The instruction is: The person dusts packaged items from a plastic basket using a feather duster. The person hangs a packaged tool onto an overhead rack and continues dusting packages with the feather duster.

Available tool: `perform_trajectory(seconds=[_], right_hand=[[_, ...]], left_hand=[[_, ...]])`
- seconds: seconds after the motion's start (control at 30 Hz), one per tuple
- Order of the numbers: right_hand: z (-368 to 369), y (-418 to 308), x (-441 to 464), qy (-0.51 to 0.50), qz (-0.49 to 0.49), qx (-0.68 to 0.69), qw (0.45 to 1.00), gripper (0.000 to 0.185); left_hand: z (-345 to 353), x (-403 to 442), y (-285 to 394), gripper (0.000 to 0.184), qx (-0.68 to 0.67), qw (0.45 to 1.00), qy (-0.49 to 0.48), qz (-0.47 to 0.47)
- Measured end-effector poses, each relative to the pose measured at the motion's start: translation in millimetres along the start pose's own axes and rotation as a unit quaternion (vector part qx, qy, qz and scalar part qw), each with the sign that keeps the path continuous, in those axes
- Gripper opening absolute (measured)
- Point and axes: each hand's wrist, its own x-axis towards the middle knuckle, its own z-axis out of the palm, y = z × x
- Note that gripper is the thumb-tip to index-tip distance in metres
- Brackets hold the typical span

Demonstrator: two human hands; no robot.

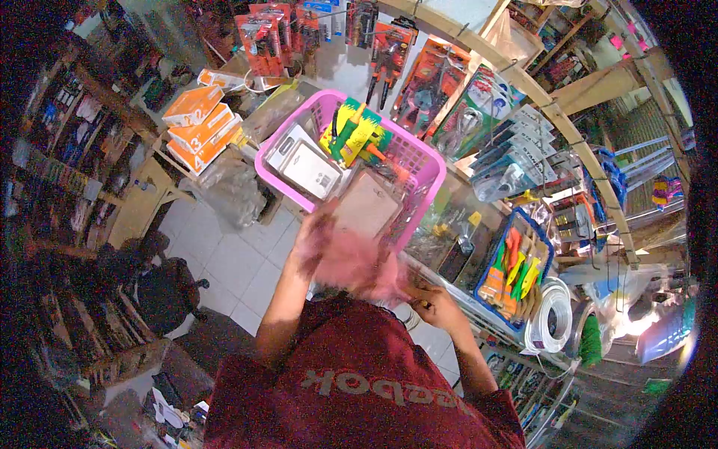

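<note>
A pink cloth [357,260], smeared by motion, stretches between my hands in front of my maroon shirt. My right hand [437,305] has its fingers closed on the cloth's right end. Blurred, my left hand [315,233] is at the cloth's left side, beside the lower corner of a flat brown packet [366,205]; its fingers cannot be made out. The packet overlaps the near side of a pink plastic basket [430,196]. Inside the basket lie a white-backed blister pack [309,169] and yellow-and-green packaged goods [351,133].
Orange boxes [198,129] are stacked left of the basket. Carded tools [393,52] hang behind it. To the right are a blue-rimmed tray [514,273] of bright-handled brushes and a white cable coil [550,316]. Tiled floor [239,258] shows at lower left.
</note>
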Motion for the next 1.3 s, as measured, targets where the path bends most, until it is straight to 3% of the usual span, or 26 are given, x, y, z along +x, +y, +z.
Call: perform_trajectory(seconds=[0.07,0.1,0.13,0.17,0.2,0.3,0.33,0.4,0.47,0.5,0.53,0.6,0.67,0.77,0.8,0.87,0.9,0.93,0.97,1.03,1.07,1.17,1.2,1.3], right_hand=[[-10,-4,2,0.004,-0.036,0.028,0.999,0.039],[-16,-11,7,0.059,-0.013,0.044,0.997,0.037],[-21,-20,13,0.112,0.010,0.061,0.992,0.036],[-24,-25,17,0.167,0.033,0.077,0.982,0.034],[-22,-26,15,0.158,0.012,0.021,0.987,0.040],[-26,-39,9,-0.020,-0.056,0.040,0.997,0.040],[-28,-39,8,-0.020,-0.022,0.056,0.998,0.040],[-29,-23,14,0.087,0.012,0.077,0.993,0.040],[-27,-16,17,0.187,0.021,0.064,0.980,0.040],[-24,-22,17,0.164,-0.010,0.057,0.985,0.041],[-19,-27,15,0.142,-0.040,0.049,0.988,0.042],[-23,-35,11,0.082,-0.053,0.037,0.995,0.043],[-37,-43,10,0.005,-0.020,0.030,0.999,0.044],[-36,-35,13,0.100,0.061,0.050,0.992,0.045],[-31,-33,12,0.101,0.001,0.010,0.995,0.046],[-25,-33,7,-0.007,0.014,0.039,0.999,0.046],[-23,-34,4,-0.062,0.020,0.053,0.996,0.046],[-13,-22,8,0.081,-0.119,0.010,0.990,0.046],[-11,-12,6,0.109,-0.095,0.024,0.989,0.045],[-23,-20,12,0.164,-0.047,0.051,0.984,0.044],[-22,-21,9,0.130,-0.044,0.040,0.990,0.046],[-22,-34,3,-0.004,-0.044,0.079,0.996,0.048],[-23,-29,4,0.035,-0.080,0.057,0.995,0.051],[-37,-32,9,0.098,-0.056,0.039,0.993,0.050]], left_hand=[[19,-9,11,0.039,-0.066,0.997,0.007,-0.046],[24,-13,15,0.038,-0.100,0.993,0.013,-0.068],[20,-10,17,0.038,-0.188,0.969,-0.030,-0.160],[19,-12,16,0.039,-0.193,0.967,-0.024,-0.163],[20,-12,15,0.039,-0.197,0.966,-0.019,-0.164],[25,-12,18,0.040,-0.183,0.973,-0.008,-0.142],[28,-14,20,0.041,-0.174,0.976,-0.003,-0.131],[30,-18,21,0.041,-0.157,0.982,0.010,-0.108],[32,-18,21,0.044,-0.177,0.973,-0.015,-0.145],[33,-16,22,0.045,-0.186,0.968,-0.030,-0.163],[23,-15,15,0.047,-0.165,0.978,-0.039,-0.123],[16,-14,2,0.046,0.005,0.988,-0.089,0.129],[12,-13,-3,0.049,0.029,0.982,-0.096,0.161],[26,-8,13,0.063,-0.155,0.979,-0.050,-0.121],[22,-5,10,0.064,-0.171,0.976,-0.030,-0.133],[14,-5,6,0.060,-0.012,0.998,-0.064,-0.017],[23,-8,10,0.059,-0.015,0.999,-0.038,-0.035],[31,-12,15,0.057,-0.018,0.998,-0.012,-0.052],[40,-16,19,0.056,-0.023,0.997,0.014,-0.069],[37,-7,12,0.051,-0.199,0.969,0.023,-0.144],[35,-7,9,0.053,-0.221,0.967,0.007,-0.126],[35,-4,17,0.052,-0.114,0.981,0.053,-0.146],[37,-8,17,0.052,-0.070,0.988,0.077,-0.116],[47,-14,17,0.054,-0.179,0.973,0.061,-0.136]])
